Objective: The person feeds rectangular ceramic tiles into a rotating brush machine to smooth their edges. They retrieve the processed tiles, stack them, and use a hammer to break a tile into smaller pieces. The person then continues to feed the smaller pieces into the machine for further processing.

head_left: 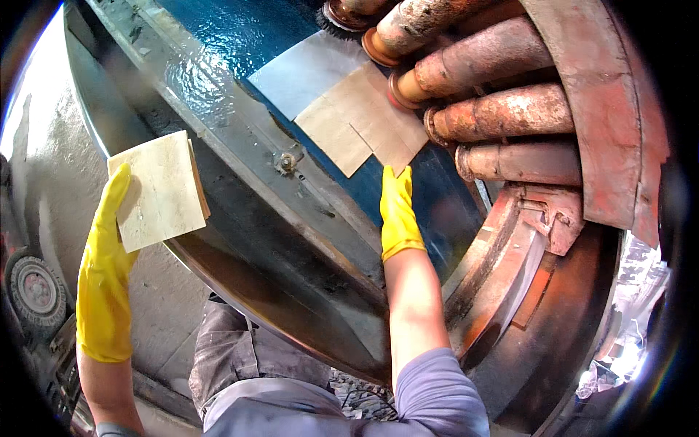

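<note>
My left hand (105, 291), in a yellow rubber glove, grips a short stack of square tan stone tiles (162, 193) by its left side. The stack is held over the metal edge at the left, with the thumb lying on the top tile. My right hand (400, 215), gloved in yellow as well, reaches forward over a wet blue conveyor belt (440, 197). Its outstretched fingertips touch the near corner of a tan tile (389, 135) lying flat there. Another tan tile (331, 135) lies against it on the left. Beyond them is a wet, pale grey tile (309, 69).
Several rusty red cylinders (510, 113) stand close over the belt's right side, under a curved red housing (593, 109). A grey metal rail (291, 182) with a bolt (286, 162) borders the belt's left. At far left is a rubber-tyred wheel (36, 291).
</note>
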`<move>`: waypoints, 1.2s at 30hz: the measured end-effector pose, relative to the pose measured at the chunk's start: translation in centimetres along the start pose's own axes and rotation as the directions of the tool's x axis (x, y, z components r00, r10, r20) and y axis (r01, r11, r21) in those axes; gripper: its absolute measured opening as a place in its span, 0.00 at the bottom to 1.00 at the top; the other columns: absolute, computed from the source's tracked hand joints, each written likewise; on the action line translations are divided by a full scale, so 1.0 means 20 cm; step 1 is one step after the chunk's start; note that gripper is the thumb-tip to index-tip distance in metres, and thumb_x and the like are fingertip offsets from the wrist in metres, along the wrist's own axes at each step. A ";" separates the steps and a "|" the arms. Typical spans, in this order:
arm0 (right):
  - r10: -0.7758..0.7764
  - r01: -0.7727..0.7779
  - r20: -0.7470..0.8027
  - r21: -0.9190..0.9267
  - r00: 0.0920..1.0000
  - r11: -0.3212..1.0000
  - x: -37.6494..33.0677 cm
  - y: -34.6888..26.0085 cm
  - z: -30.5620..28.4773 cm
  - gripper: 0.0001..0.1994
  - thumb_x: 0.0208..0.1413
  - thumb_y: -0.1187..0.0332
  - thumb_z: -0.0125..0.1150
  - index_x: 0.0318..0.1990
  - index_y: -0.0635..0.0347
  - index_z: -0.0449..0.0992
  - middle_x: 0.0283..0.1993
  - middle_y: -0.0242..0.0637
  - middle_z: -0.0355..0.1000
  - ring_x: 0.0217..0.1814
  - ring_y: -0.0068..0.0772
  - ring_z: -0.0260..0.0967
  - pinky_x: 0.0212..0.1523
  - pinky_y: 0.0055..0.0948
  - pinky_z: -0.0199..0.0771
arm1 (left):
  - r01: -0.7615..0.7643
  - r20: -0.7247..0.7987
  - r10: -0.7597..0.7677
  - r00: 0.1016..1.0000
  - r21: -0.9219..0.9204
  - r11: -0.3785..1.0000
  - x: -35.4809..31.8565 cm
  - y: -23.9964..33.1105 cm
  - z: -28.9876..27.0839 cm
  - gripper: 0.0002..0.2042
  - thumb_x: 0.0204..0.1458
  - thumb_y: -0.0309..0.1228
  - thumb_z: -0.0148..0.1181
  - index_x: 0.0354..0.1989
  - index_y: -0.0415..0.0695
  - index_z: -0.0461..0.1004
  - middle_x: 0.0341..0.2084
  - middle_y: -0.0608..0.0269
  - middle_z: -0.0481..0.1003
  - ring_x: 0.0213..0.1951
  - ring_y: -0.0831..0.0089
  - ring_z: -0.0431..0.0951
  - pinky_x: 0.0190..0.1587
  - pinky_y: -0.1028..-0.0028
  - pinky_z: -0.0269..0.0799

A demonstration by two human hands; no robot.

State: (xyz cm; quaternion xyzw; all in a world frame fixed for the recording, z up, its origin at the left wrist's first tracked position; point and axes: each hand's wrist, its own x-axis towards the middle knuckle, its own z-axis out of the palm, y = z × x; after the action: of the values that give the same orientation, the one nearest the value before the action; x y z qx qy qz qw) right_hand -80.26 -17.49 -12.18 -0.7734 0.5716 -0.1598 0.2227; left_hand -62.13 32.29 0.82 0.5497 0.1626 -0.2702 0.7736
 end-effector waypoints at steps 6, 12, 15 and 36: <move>0.238 -0.211 -0.045 0.328 0.970 0.921 0.35 0.02 0.13 0.38 0.54 0.55 0.73 0.67 0.71 0.66 0.68 0.60 0.67 0.70 0.50 0.67 0.67 0.41 0.68 | -0.013 0.014 0.014 1.000 -0.024 1.000 0.05 0.09 0.19 0.33 0.48 0.55 0.74 0.54 0.42 0.76 0.41 0.57 0.80 0.40 0.72 0.84 0.42 0.69 0.82; 0.564 -0.543 0.192 0.624 0.803 0.562 0.61 0.10 0.11 0.28 0.51 0.59 0.78 0.53 0.64 0.72 0.52 0.42 0.73 0.46 0.42 0.74 0.43 0.36 0.79 | -0.019 0.038 0.019 0.999 0.001 1.000 0.13 0.17 0.33 0.31 0.51 0.53 0.73 0.54 0.43 0.75 0.41 0.58 0.81 0.40 0.72 0.85 0.43 0.70 0.83; 0.509 -0.415 0.099 0.719 0.855 0.557 0.54 0.12 0.09 0.32 0.54 0.58 0.75 0.63 0.58 0.68 0.58 0.40 0.68 0.50 0.40 0.73 0.43 0.34 0.79 | -0.011 0.026 0.011 1.000 0.001 1.000 0.14 0.20 0.41 0.30 0.52 0.52 0.73 0.55 0.43 0.75 0.42 0.59 0.81 0.40 0.72 0.85 0.43 0.69 0.83; -0.005 -0.228 0.592 0.319 0.806 0.920 -0.31 -0.03 -0.68 0.26 0.67 0.64 0.59 0.68 0.68 0.65 0.70 0.51 0.66 0.72 0.44 0.64 0.73 0.38 0.59 | 0.122 0.121 -0.124 0.985 0.020 0.992 0.16 0.41 0.79 0.28 0.55 0.50 0.70 0.57 0.44 0.76 0.46 0.61 0.81 0.45 0.70 0.83 0.49 0.67 0.79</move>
State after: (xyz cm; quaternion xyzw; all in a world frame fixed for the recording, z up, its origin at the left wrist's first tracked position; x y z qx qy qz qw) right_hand -88.38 -13.67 -0.17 -0.6923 0.4797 -0.0081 0.5390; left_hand -55.30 18.70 10.81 0.5259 0.1471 -0.3514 0.7605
